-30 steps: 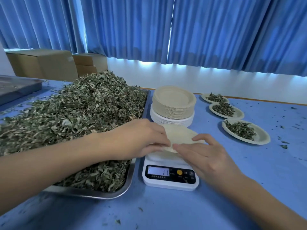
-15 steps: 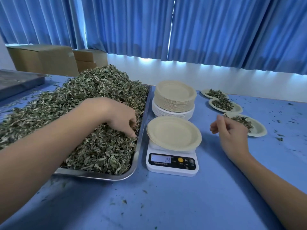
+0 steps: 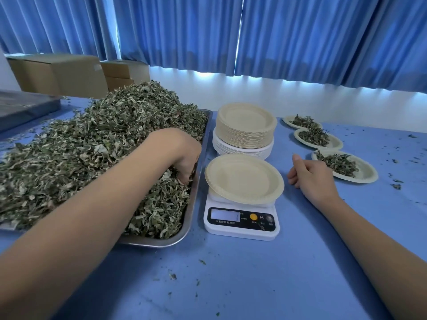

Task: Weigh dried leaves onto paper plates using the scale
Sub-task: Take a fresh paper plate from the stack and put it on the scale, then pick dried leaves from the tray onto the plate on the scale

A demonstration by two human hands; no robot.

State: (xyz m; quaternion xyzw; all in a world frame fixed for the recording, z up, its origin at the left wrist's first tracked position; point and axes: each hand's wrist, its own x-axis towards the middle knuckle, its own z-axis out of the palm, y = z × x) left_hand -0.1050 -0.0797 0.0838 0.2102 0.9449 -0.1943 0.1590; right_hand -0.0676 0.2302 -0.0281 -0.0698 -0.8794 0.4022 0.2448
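Taking the kitchen scale as the centre of our dial, the empty paper plate sits on its platform. It overhangs the platform all round. The dried leaves lie heaped at 9 o'clock in a steel tray. Our left hand is dug into that heap near the tray's right rim, fingers curled down and closing on a clump. The fingertips are buried, so we cannot tell how much they hold. Our right hand rests on the blue table at 3 o'clock, loosely curled and holding nothing.

We judge the leaves to be very light, brittle and loose. They will crumble under a hard squeeze and shed flakes on the way, as the crumbs scattered on the table suggest. A soft, cupped pinch from the top of the pile should do, with small pinches added at the end to trim the weight. The plate is light too, and a knock on its overhanging rim could shift or tip it.

The carry runs from 9 o'clock over the tray's raised rim, which stands just beside the scale. At 12 o'clock the stack of paper plates is close behind the plate. At 1 to 2 o'clock three filled plates lie in a row. Open table lies from 4 to 7 o'clock.
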